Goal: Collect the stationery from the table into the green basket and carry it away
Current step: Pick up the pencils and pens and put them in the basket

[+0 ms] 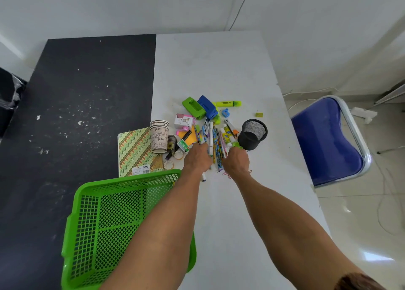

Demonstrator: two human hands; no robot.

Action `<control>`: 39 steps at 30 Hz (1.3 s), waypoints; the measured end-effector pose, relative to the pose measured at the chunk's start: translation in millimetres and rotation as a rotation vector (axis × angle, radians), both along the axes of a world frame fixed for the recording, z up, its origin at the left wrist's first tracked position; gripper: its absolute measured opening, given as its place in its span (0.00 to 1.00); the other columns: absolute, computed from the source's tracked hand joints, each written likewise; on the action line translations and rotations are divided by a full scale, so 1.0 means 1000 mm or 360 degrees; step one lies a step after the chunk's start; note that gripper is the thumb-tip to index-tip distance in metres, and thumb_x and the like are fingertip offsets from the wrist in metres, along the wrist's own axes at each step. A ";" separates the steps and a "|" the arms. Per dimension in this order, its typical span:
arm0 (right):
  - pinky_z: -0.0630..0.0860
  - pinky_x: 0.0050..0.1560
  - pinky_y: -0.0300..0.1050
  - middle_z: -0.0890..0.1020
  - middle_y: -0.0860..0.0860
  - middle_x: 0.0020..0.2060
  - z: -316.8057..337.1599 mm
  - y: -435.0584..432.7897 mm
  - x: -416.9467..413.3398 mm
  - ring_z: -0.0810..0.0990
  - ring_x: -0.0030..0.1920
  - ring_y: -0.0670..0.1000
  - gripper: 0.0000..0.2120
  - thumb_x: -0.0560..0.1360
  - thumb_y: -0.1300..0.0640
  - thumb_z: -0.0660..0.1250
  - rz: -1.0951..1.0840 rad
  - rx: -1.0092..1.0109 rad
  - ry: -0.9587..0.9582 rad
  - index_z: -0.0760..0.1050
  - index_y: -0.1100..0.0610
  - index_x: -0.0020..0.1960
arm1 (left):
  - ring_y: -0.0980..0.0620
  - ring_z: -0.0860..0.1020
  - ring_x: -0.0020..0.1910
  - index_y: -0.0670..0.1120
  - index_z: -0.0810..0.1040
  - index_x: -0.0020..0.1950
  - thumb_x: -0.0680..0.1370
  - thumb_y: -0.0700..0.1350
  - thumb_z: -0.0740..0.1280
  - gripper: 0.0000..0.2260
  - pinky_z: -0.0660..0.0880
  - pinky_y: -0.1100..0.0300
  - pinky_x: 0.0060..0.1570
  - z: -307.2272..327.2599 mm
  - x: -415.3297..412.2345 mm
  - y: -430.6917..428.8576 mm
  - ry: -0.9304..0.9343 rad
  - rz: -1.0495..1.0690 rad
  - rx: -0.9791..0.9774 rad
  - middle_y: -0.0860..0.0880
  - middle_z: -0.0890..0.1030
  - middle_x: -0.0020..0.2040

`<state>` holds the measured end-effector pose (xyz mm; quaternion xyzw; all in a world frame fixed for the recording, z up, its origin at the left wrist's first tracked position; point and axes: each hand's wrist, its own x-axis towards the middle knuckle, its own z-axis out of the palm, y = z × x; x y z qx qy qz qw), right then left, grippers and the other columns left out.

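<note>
Head view: left hand (198, 158) on pencils (215, 139), grip unclear; right hand (236, 161) curled round green-capped object (237, 145); green basket (122, 181) near.

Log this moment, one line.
left hand: on pencils | right hand: grips green item | green basket: nothing visible inside | stage: gathering

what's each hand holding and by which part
Right hand seems to grip a small green item by its near end. Left hand lies on the pencils; whether it grips them cannot be told.
</note>
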<state>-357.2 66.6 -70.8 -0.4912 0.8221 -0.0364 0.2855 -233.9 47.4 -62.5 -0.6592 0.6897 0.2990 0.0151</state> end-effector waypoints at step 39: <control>0.78 0.50 0.44 0.82 0.54 0.53 0.029 0.185 0.206 0.82 0.53 0.53 0.12 0.77 0.65 0.65 0.0361 -0.0035 0.0407 0.74 0.60 0.60 | 0.43 0.75 0.61 0.43 0.70 0.70 0.79 0.37 0.64 0.19 0.74 0.50 0.61 0.030 0.184 0.165 0.0004 0.0064 0.0002 0.41 0.68 0.69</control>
